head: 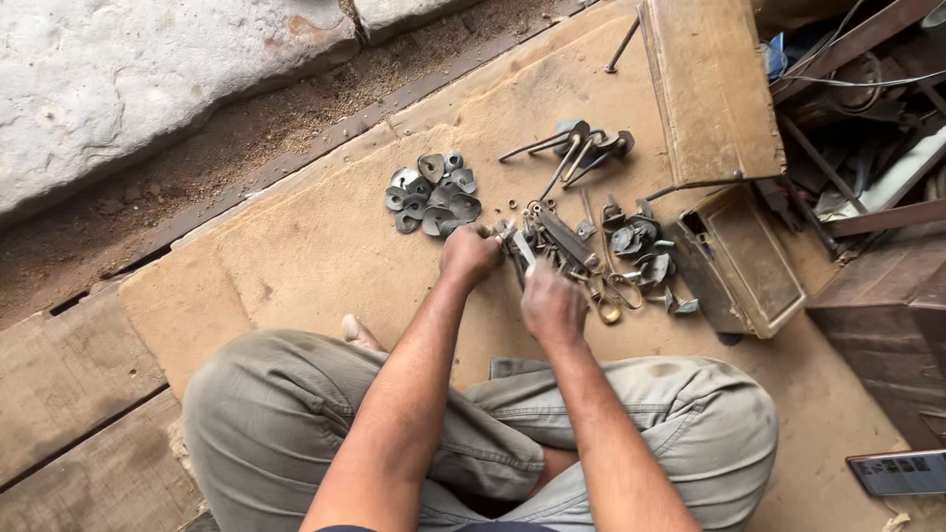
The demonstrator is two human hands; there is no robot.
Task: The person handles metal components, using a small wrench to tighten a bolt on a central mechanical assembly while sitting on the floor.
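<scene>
A: Hands at the mat (325, 246), seen from above the crossed legs. What does each one carry?

B: Left hand (467, 254), its grip closed around a small metal piece (501, 232) at the near edge of the tool heap (591, 258). Right hand (551, 303), its grip pinched on a slim grey tool (521, 246) whose tip meets that piece. How tightly either one squeezes cannot be told.

A: Where does the risk lie?

B: Judged from the pose, a slip of the tool off the small piece would send its tip toward the left fingers, since they sit right at the contact point. A loose hold could also let the piece drop among the heap, where similar parts would hide it.

A: And beyond the heap?

B: Left of the heap, a cluster of curved grey plates (432, 192), close enough for a sweeping elbow or wrist to scatter. Behind the heap, long-handled tools (567, 150). Right of the heap, an open metal box (739, 261); farther right and back, a wooden box (711, 89) leaning above it. Small rings (512, 205) just behind the left hand would roll easily if knocked.
</scene>
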